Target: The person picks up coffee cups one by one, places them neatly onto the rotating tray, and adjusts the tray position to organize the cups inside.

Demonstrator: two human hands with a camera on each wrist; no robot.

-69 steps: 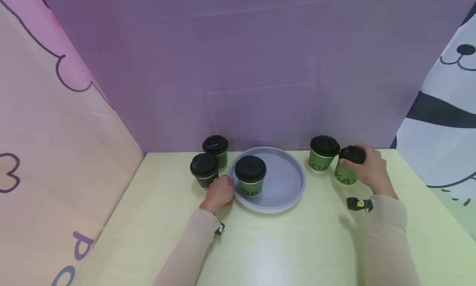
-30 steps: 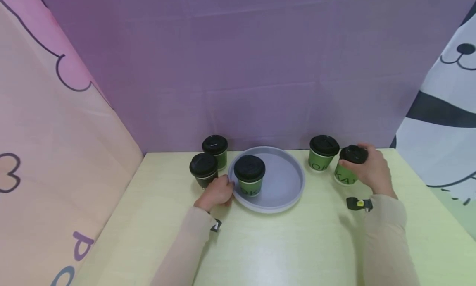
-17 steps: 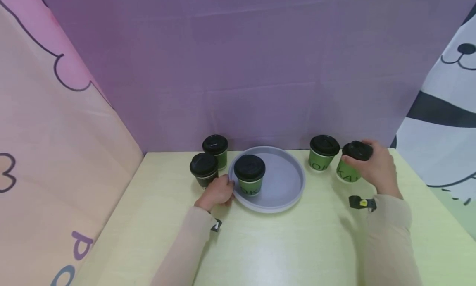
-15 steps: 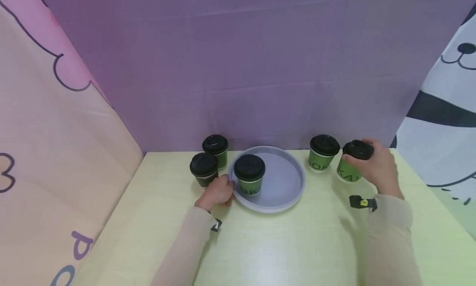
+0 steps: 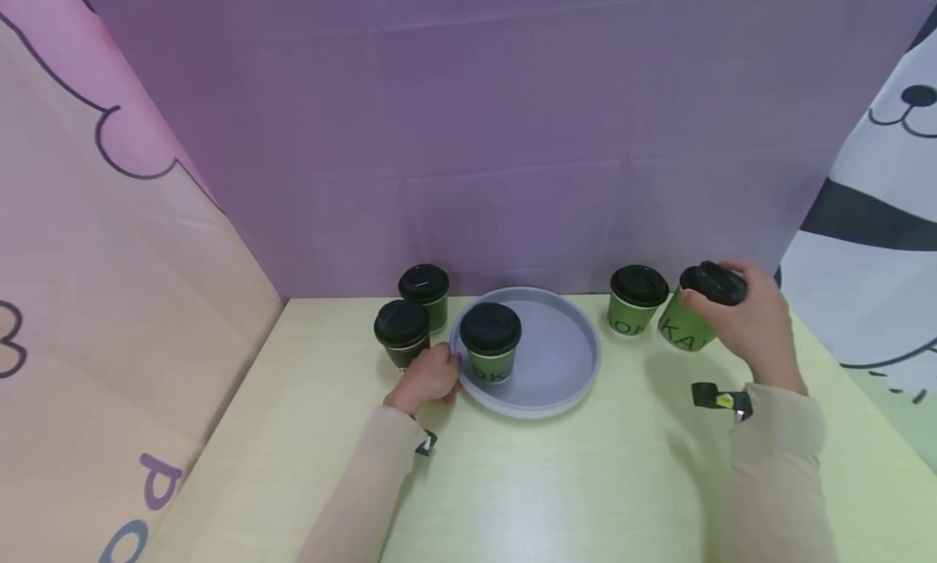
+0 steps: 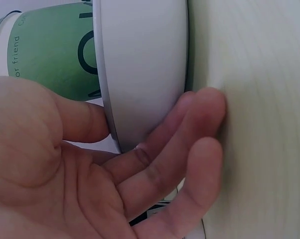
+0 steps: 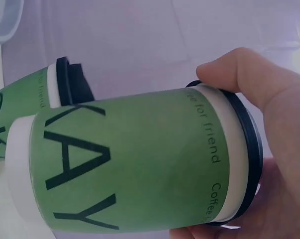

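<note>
My right hand (image 5: 757, 323) grips a green paper coffee cup (image 5: 686, 323) around its black lid. The cup is tilted, base toward the left, and raised off the table, its shadow lying below. In the right wrist view the cup (image 7: 125, 164) shows "KAY", with thumb and fingers on either side of the lid. My left hand (image 5: 428, 374) holds the left edge of a round grey tray (image 5: 560, 351). Up close, the thumb lies at the rim of the tray (image 6: 145, 59) and the fingers curl against its outer wall. One lidded green cup (image 5: 492, 343) stands on the tray's left part.
Another green cup (image 5: 635, 301) stands just left of the held one. Left of the tray are a dark cup (image 5: 403, 333), partly behind my left hand, and a green cup (image 5: 426, 294) behind it. A purple backdrop (image 5: 468, 140) closes off the table's far edge.
My right hand has lifted the cup from the table, moving it up and slightly right and tilting it. The left hand stays at the tray edge, its wrist a little further left than at first.
</note>
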